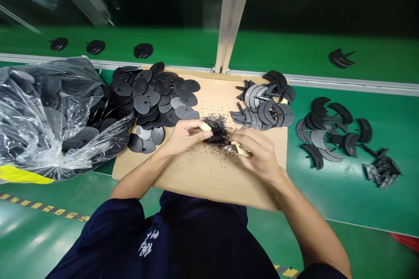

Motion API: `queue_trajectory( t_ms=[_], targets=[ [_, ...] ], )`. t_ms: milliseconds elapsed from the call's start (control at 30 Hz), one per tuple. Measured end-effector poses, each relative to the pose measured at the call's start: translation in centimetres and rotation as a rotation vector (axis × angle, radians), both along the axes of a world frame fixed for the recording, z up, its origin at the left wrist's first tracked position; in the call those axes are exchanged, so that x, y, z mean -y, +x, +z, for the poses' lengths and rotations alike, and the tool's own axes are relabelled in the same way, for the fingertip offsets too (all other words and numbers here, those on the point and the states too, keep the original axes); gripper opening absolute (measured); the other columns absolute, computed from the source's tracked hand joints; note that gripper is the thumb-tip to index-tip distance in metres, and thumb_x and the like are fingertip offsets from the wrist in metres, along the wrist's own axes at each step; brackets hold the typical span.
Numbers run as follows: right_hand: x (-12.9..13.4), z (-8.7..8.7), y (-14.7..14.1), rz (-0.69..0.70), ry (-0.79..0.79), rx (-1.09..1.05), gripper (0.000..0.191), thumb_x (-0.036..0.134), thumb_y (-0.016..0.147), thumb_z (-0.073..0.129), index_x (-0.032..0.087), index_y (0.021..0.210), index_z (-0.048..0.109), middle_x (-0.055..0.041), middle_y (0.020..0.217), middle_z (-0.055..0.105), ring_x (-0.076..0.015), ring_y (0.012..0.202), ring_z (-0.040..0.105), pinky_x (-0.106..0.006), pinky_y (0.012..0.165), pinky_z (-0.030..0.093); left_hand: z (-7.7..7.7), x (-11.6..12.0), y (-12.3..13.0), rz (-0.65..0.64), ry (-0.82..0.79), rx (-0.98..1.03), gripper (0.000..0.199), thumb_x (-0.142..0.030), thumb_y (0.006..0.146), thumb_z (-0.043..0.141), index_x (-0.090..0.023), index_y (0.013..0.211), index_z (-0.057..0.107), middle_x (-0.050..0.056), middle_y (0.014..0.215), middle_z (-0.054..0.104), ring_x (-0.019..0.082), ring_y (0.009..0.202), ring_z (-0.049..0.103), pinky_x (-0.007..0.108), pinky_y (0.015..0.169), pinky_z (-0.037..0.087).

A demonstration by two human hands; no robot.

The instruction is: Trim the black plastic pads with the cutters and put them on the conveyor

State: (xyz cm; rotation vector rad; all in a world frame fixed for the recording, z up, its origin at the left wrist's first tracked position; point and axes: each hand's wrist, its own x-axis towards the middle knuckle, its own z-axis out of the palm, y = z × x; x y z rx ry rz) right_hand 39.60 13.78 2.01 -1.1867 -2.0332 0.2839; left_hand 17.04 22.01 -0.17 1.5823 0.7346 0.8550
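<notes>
My left hand (pixel 185 136) pinches a black plastic part (pixel 216 140) over the cardboard, with a yellow cover (pixel 205 127) on a fingertip. Close on its right, my right hand (pixel 258 152) is closed around a small metal-tipped tool (pixel 230 149) that looks like nippers. Something pale yellow (pixel 241 150) shows at those fingers; whether it is a handle or a finger cover is unclear. The tool's tip is at the part's right end. Just beyond both hands lies a heap of tiny black bits (pixel 216 123), scattered over the cardboard sheet (pixel 196 174).
Black oval discs (pixel 142 104) pile up at left, beside a clear plastic bag (pixel 59 139) of discs. Curved black pieces (pixel 266 111) lie at the cardboard's right, more (pixel 322 133) on the green table, with narrow black parts (pixel 382 168). A metal post (pixel 232 17) stands behind.
</notes>
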Motion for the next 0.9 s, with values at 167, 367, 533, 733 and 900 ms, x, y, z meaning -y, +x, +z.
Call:
queue_trajectory(
  t_ms=[167,367,533,733,900],
  targets=[
    [0.2,0.4,0.0,-0.002,0.016,0.071,0.021,0.009,0.095,0.048,0.019,0.1,0.066,-0.0082,0.093,0.072,-0.0184,0.081,0.065,-0.031,0.07,0.047,-0.3,0.1,0.2,0.055,-0.018,-0.035,0.038,-0.05,0.088,0.074,-0.014,0.075,0.068,0.001,0.069,0.067,0.009,0.059,0.059,0.019,0.054,0.049],
    [0.5,0.2,0.1,-0.04,0.046,0.199,0.02,0.011,0.098,0.048,0.018,0.102,0.067,-0.0078,0.093,0.073,-0.0187,0.081,0.061,-0.032,0.071,0.043,-0.5,-0.1,0.0,0.053,0.067,-0.04,0.025,-0.039,0.089,0.075,-0.015,0.097,0.073,0.005,0.086,0.077,0.013,0.076,0.072,0.023,0.071,0.06],
    [0.7,-0.4,0.3,-0.081,0.045,0.312,0.022,0.007,0.093,0.052,0.019,0.103,0.067,-0.0068,0.094,0.073,-0.0191,0.078,0.058,-0.032,0.067,0.038,0.2,-0.1,-0.3,0.01,0.345,-0.18,0.02,-0.024,0.1,0.057,-0.018,0.105,0.076,0.006,0.095,0.078,0.015,0.085,0.073,0.027,0.079,0.058],
    [0.9,-0.4,0.4,-0.093,0.02,0.361,0.025,0.004,0.09,0.052,0.019,0.104,0.067,-0.0062,0.093,0.071,-0.0197,0.08,0.056,-0.033,0.067,0.036,0.5,-0.2,-0.4,-0.044,0.59,-0.253,0.018,-0.018,0.098,0.057,-0.018,0.103,0.074,0.008,0.099,0.076,0.017,0.09,0.068,0.032,0.083,0.054],
    [0.9,-0.5,0.5,-0.099,0.005,0.392,0.022,0.006,0.091,0.052,0.018,0.102,0.067,-0.0073,0.093,0.071,-0.0203,0.081,0.055,-0.033,0.068,0.037,0.8,0.1,-0.2,-0.143,0.636,-0.308,0.028,-0.011,0.096,0.051,-0.019,0.116,0.069,0.009,0.113,0.072,0.019,0.1,0.065,0.036,0.09,0.053]
  ],
)
